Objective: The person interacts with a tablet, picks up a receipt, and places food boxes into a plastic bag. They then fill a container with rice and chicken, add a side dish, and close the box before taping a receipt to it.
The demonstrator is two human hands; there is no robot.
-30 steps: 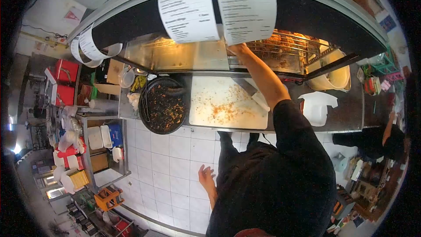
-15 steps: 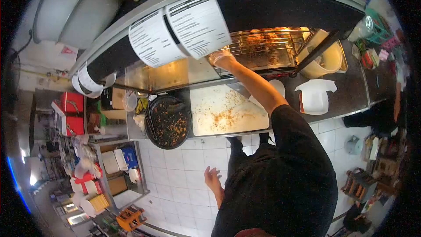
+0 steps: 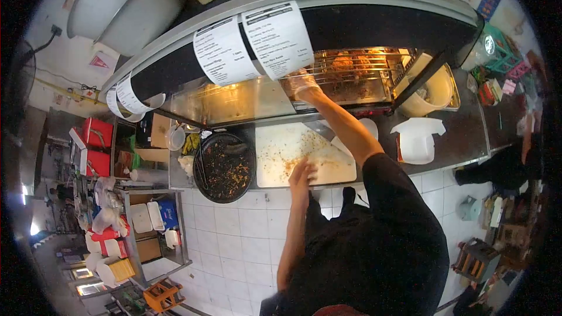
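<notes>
My right hand [image 3: 304, 88], in a clear plastic glove, reaches into the lit glass-fronted warmer cabinet [image 3: 228, 102], by the left end of the wire rack [image 3: 357, 70]. A hanging slip and the cabinet's front partly hide its fingers, so its grip does not show. Browned food pieces [image 3: 345, 61] lie on the rack under warm light. Lower down, my left hand [image 3: 301, 177] hovers over the front edge of the white cutting board [image 3: 275, 167], fingers loosely apart and slightly blurred, nothing visible in them. Crumbs are scattered across the board.
A black round pan [image 3: 225, 146] with crumbs and tongs stands left of the board. To the right are an open white takeaway box [image 3: 417, 143] and a cream bucket [image 3: 433, 93]. Printed order slips [image 3: 222, 52] hang from the cabinet's top. Another person's dark sleeve shows far right.
My left hand has risen from beside my body to the cutting board's front edge. My right hand stays at the cabinet opening, and the view has shifted slightly.
</notes>
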